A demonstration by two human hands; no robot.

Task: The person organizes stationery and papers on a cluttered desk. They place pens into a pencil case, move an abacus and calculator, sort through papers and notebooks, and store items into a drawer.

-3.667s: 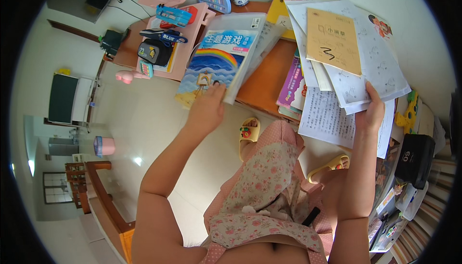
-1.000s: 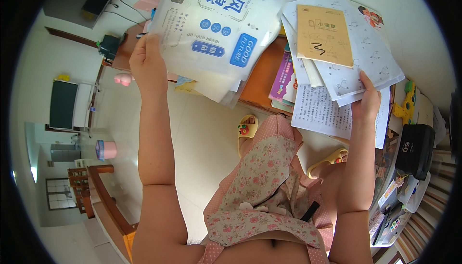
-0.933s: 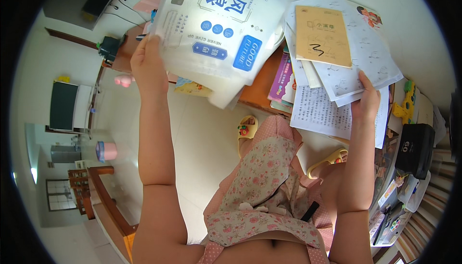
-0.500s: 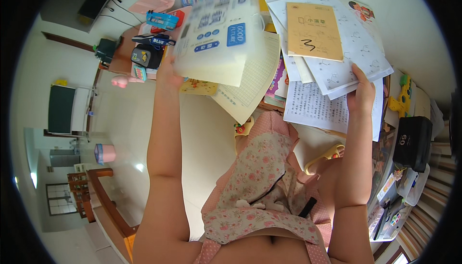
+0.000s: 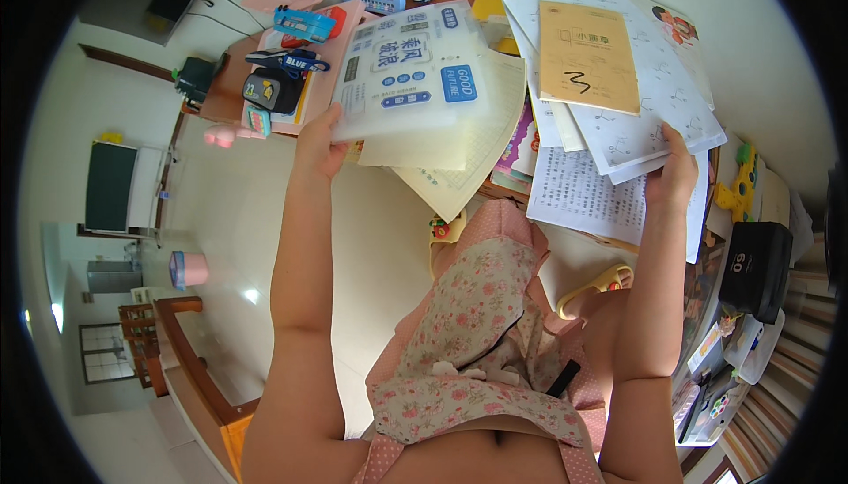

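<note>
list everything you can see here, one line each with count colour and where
translucent document folder: 1, frosted white with blue labels, held up in the left hand over the desk
loose sheets: a few, cream, under the folder
paper stack: 1, white sheets, in the right hand
exercise book: 1, tan, on top of the stack
desk: 1, brown wood, top of the view
pencil cases: several, blue, red and black, left on the desk
black box: 1, right edge
yellow toy: 1, right of the papers
pink cup: 1, on the floor, left
left hand: 1, grips the folder's lower corner
right hand: 1, grips the stack's lower edge
</note>
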